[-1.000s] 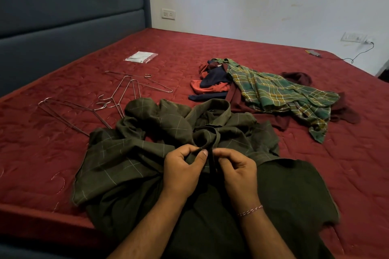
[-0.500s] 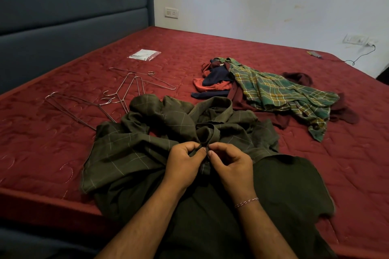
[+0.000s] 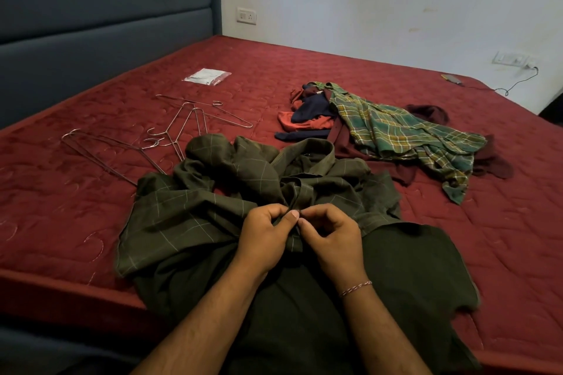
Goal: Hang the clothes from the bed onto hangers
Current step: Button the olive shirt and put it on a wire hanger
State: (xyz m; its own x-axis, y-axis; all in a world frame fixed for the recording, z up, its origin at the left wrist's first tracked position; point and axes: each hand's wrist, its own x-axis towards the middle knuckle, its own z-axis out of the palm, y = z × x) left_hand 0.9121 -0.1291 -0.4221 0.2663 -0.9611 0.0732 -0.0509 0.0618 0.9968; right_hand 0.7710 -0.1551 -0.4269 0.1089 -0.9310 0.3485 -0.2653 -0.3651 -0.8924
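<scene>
Both hands, left hand (image 3: 264, 237) and right hand (image 3: 330, 240), pinch my olive shirt's (image 3: 195, 210) placket at the bed's (image 3: 426, 253) near edge; I judge bunched fabric could slip, misaligning the button.

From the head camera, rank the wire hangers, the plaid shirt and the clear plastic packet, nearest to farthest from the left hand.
1. Wire hangers, up-left of the left hand.
2. Plaid shirt, up-right, across the bed.
3. Clear plastic packet, farthest, toward the headboard.
</scene>
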